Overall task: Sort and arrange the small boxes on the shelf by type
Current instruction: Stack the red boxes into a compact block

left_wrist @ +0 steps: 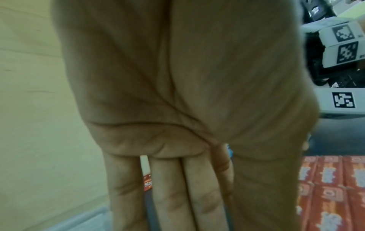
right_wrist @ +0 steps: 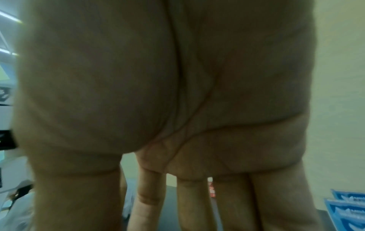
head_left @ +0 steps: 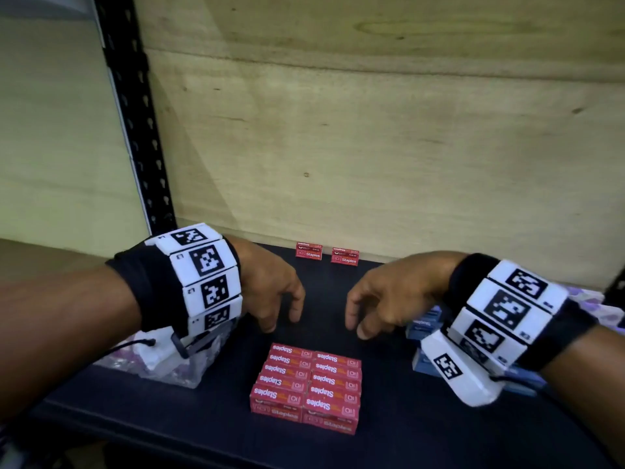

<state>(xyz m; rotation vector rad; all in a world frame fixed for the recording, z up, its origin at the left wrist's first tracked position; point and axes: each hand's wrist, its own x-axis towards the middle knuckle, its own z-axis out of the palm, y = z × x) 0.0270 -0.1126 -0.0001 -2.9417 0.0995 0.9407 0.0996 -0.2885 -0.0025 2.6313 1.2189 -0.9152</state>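
Observation:
Several red staple boxes sit packed in a two-column block near the front of the dark shelf. Two more red staple boxes stand apart at the back wall. My left hand hovers above the shelf just behind the block on its left, fingers relaxed and empty. My right hand mirrors it on the right, also holding nothing. The wrist views show each palm with straight fingers; the red block lies beside the left hand.
A clear plastic bag with small items lies under my left wrist. Blue boxes are stacked at the right under my right wrist. A plywood back wall and a black slotted upright bound the shelf.

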